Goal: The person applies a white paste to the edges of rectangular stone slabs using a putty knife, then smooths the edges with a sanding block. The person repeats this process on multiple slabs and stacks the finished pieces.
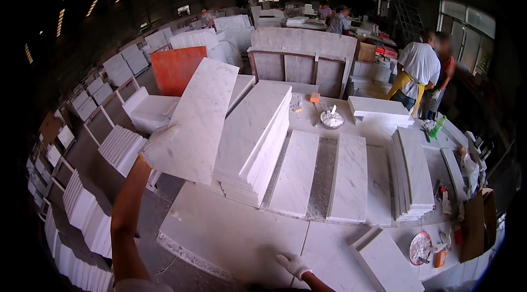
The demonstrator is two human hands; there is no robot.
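My left hand (159, 141), in a pale glove, grips the left edge of a white, grey-veined marble slab (200, 119). The slab is raised and tilted beside a tall stack of similar slabs (255, 127), whose left part it covers. Low over the pale stone worktop (236, 226), near its front edge, is my right hand (293, 264) in a white knitted glove. Its fingers are stretched out and it holds nothing. Two single slabs (295, 174) (349, 176) lie flat, side by side, to the right of the stack.
Another slab stack (411, 174) stands at the right, with a slab pair (387, 262) nearer. A bowl of white paste (331, 119) sits at the back; a red-rimmed bowl (420, 248) is front right, by a cardboard box (478, 226). Co-workers (418, 67) stand beyond. Racked slabs (82, 196) line the left.
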